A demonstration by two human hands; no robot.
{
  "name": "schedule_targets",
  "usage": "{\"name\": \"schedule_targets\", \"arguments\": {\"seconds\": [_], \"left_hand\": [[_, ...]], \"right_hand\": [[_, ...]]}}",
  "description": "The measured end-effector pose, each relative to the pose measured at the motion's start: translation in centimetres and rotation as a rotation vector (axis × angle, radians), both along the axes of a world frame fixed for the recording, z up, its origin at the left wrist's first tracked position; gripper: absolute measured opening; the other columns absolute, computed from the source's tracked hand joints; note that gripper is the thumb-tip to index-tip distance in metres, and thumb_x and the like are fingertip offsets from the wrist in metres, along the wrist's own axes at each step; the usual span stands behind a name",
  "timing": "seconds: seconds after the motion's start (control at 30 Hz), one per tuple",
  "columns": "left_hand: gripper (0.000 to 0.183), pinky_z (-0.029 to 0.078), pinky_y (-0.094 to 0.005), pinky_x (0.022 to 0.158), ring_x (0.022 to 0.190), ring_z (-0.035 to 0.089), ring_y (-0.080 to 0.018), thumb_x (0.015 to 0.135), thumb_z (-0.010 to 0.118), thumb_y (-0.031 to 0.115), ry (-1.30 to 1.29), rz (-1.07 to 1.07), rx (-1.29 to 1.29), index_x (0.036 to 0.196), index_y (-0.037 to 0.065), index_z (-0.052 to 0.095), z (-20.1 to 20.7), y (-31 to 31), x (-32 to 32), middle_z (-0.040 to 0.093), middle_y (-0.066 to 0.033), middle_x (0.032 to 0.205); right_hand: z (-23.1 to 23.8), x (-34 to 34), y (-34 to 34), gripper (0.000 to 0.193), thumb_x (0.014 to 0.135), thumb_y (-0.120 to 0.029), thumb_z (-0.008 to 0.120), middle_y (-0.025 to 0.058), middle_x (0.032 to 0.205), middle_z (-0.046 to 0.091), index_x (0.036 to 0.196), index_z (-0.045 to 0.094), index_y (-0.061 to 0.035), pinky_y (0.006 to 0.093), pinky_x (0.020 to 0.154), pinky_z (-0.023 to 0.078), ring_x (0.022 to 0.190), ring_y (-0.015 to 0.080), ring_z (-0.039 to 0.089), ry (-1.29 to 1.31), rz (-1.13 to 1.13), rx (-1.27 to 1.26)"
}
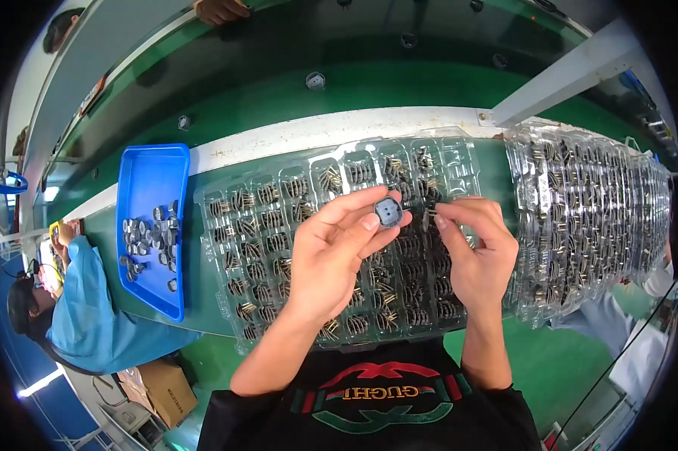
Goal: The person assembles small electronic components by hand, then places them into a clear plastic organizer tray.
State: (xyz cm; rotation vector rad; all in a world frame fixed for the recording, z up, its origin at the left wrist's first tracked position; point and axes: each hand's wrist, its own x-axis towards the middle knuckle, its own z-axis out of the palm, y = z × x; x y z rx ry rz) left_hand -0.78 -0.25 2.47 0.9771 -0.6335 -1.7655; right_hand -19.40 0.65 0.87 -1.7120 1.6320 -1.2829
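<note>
My left hand (325,259) holds a small round socket-like part (388,213) between thumb and fingers, its grey-blue face with dark holes turned up. Beside it, my right hand (482,248) is closed in a pinch over a clear plastic blister tray (459,159). At those fingertips is a small dark part (431,204); its exact shape is hard to make out. The tray's pockets hold many dark pieces with brass-coloured pins (330,179), bunched in rows under both hands.
A blue plastic bin (155,152) with loose round parts (151,239) lies left. More filled blister trays (587,218) are stacked right. Beyond a white rail (294,128), round parts (315,80) sit on a green surface. A person in blue (91,316) sits left, near a cardboard box (162,391).
</note>
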Motion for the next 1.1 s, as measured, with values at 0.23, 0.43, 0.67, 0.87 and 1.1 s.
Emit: {"name": "schedule_targets", "arguments": {"seconds": [0.23, 0.43, 0.67, 0.87, 1.1], "left_hand": [[0.030, 0.057, -0.0285, 0.077, 0.093, 0.067, -0.0216, 0.101, 0.051, 0.011, 0.179, -0.103, 0.052, 0.127, -0.004, 0.056, -0.5, -0.6, 0.0, 0.064, -0.0199, 0.121], [0.027, 0.056, -0.0272, 0.072, 0.077, 0.066, -0.0155, 0.101, 0.054, 0.015, 0.121, -0.212, 0.126, 0.117, -0.005, 0.063, -0.6, -0.2, 0.1, 0.067, -0.0154, 0.114], [0.030, 0.056, -0.0253, 0.067, 0.075, 0.066, -0.0148, 0.101, 0.054, 0.018, 0.019, -0.222, 0.132, 0.112, -0.007, 0.065, 0.4, 0.2, -0.5, 0.069, -0.0116, 0.098], [0.030, 0.055, -0.0252, 0.069, 0.075, 0.065, -0.0140, 0.102, 0.054, 0.018, 0.027, -0.213, 0.170, 0.112, -0.009, 0.064, 0.4, 0.4, -0.8, 0.068, -0.0099, 0.092], [0.026, 0.055, -0.0266, 0.072, 0.081, 0.065, -0.0139, 0.099, 0.056, 0.011, 0.044, -0.163, 0.201, 0.116, -0.008, 0.064, 0.9, 0.4, -1.5, 0.069, -0.0112, 0.098]], "right_hand": [[1.4, 0.0, 0.5, 0.033, 0.068, 0.010, 0.076, 0.0092, 0.087, 0.070, 0.098, 0.068, 0.0003, 0.0343, 0.076, 0.052, 0.083, 0.0246, 0.066, -0.075, 0.028, -0.170], [3.8, 0.3, 0.3, 0.037, 0.069, 0.015, 0.073, 0.0103, 0.084, 0.069, 0.103, 0.067, 0.0012, 0.0301, 0.064, 0.051, 0.072, 0.0220, 0.065, 0.035, 0.187, -0.290], [4.0, 0.3, 0.3, 0.043, 0.067, 0.006, 0.071, 0.0070, 0.082, 0.067, 0.109, 0.067, 0.0002, 0.0314, 0.060, 0.049, 0.069, 0.0210, 0.063, 0.184, 0.307, -0.398], [3.9, 0.6, 0.3, 0.035, 0.066, 0.000, 0.068, 0.0102, 0.086, 0.068, 0.101, 0.065, 0.0024, 0.0333, 0.062, 0.051, 0.073, 0.0225, 0.064, 0.226, 0.315, -0.453], [2.2, 0.8, -0.4, 0.026, 0.065, 0.006, 0.069, 0.0094, 0.086, 0.070, 0.090, 0.066, 0.0005, 0.0349, 0.064, 0.054, 0.075, 0.0251, 0.067, 0.158, 0.253, -0.527]]}}
